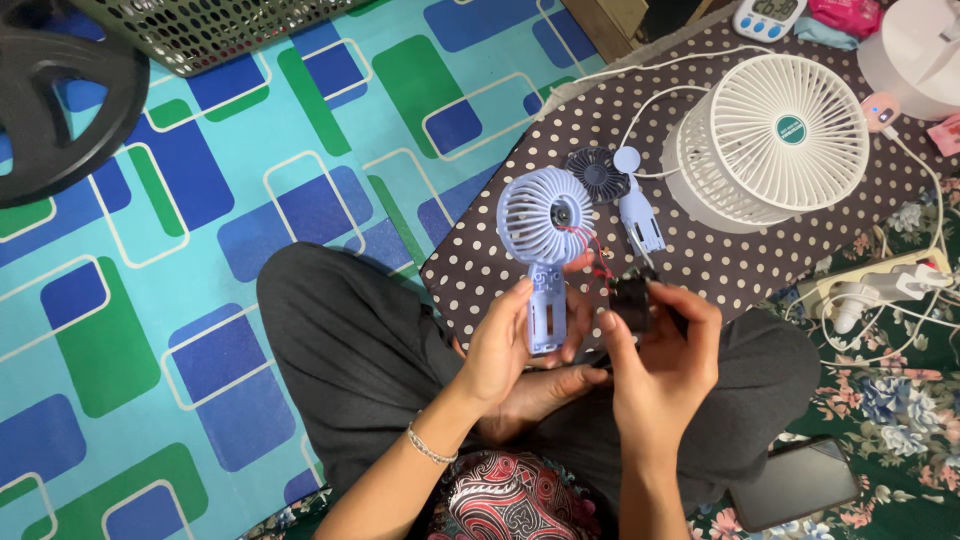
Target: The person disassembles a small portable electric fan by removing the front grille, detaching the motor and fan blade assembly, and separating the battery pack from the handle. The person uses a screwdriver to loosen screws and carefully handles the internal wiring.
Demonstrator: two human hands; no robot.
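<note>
A small blue handheld fan (545, 225) — opened up, its handle hollow — is gripped at the handle by the left hand (505, 345) above the lap. A small black part (632, 300), joined to the fan by red wires (592, 250), is pinched in the right hand (665, 350). The detached fan blade (596, 172) and handle cover (640, 215) are left lying on the dotted cloth (500, 240) beside a large white fan (775, 140) — reassembly is judged unfinished.

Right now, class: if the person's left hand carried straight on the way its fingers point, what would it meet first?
The left hand points up and away. Past the blue handheld fan it grips, it would probably meet the dark loose fan blade on the dotted cloth; depth is unclear.
</note>
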